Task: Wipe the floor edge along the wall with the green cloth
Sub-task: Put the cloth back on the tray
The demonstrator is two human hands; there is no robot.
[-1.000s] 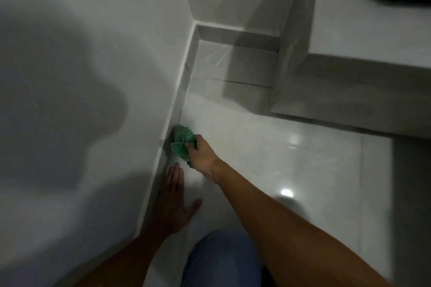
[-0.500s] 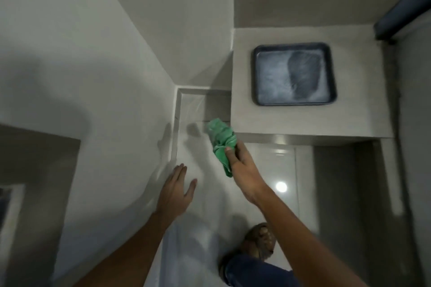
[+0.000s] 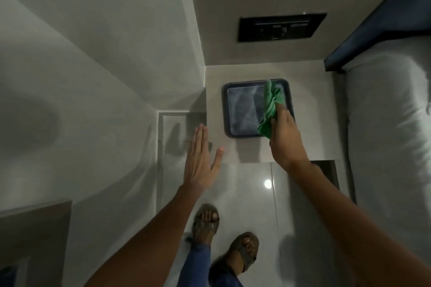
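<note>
The green cloth (image 3: 270,107) is bunched in my right hand (image 3: 283,137), held up in the air over a dark square tray (image 3: 242,109) that lies on a low grey bedside ledge (image 3: 312,133). My left hand (image 3: 200,158) is flat and open with its fingers together, raised above the floor near the left wall. The floor edge and skirting (image 3: 160,151) run along the white wall (image 3: 81,112) far below both hands, ending in a corner beside the ledge.
A bed with white bedding (image 3: 384,135) fills the right side. A black switch panel (image 3: 279,27) is set in the back wall. My two sandalled feet (image 3: 224,237) stand on the glossy tiled floor (image 3: 245,193). A grey cabinet (image 3: 35,235) sits at the lower left.
I have risen from crouching to standing. My right hand lifted the cloth off the floor edge and carried it up and right over the tray. My left hand left the floor.
</note>
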